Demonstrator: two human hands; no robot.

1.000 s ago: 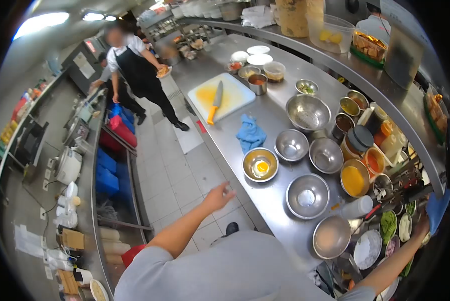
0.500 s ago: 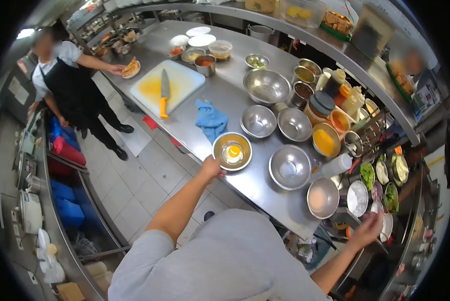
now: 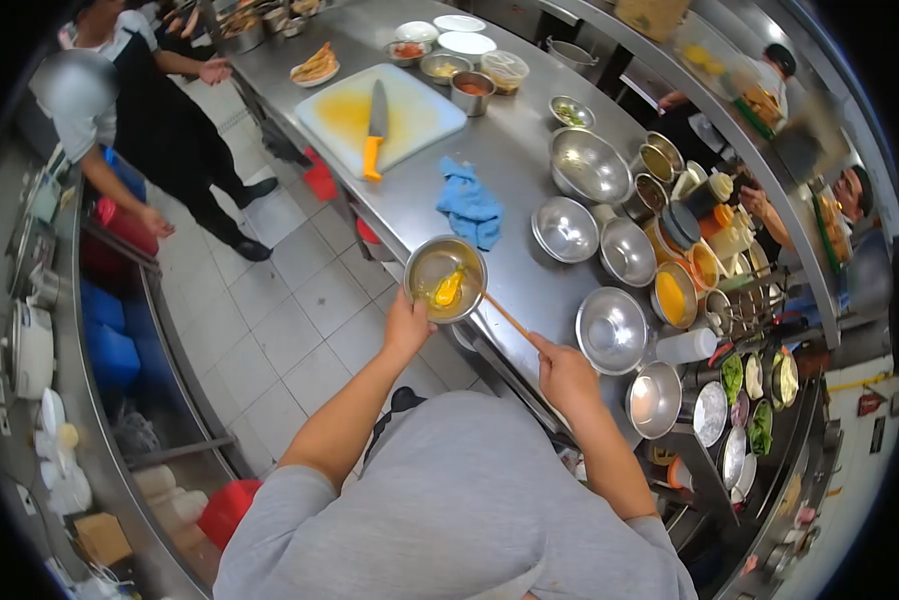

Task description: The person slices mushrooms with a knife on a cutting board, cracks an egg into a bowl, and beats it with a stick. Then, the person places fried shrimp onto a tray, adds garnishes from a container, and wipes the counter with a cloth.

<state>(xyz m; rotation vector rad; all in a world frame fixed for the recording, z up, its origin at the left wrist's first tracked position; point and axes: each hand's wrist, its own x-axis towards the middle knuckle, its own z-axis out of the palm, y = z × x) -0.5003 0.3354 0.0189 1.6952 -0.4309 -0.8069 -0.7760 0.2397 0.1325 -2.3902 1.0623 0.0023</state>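
My left hand (image 3: pixel 406 322) grips the rim of a small metal bowl (image 3: pixel 419 262), tilted at the front edge of the steel counter. Inside it lies raw egg (image 3: pixel 449 288), its yellow yolk stretched out of round. My right hand (image 3: pixel 566 378) is closed around a thin wooden stick, like a chopstick (image 3: pixel 506 315), whose far end reaches the bowl. The tip is hard to make out against the egg. A crumpled blue cloth (image 3: pixel 469 203) lies on the counter just beyond the bowl.
A cutting board (image 3: pixel 424 118) with an orange-handled knife (image 3: pixel 375 130) lies behind on the left. Several metal bowls (image 3: pixel 612 328) and squeeze bottles (image 3: pixel 709 190) stand right. A person in a black apron (image 3: pixel 164 130) stands left; a plate of food (image 3: pixel 315 70) sits at the counter's edge.
My right hand has come from the far-right containers to the bowl, now with the chopstick. The round yolk has become stretched. The person at left has let go of the plate, now on the counter.
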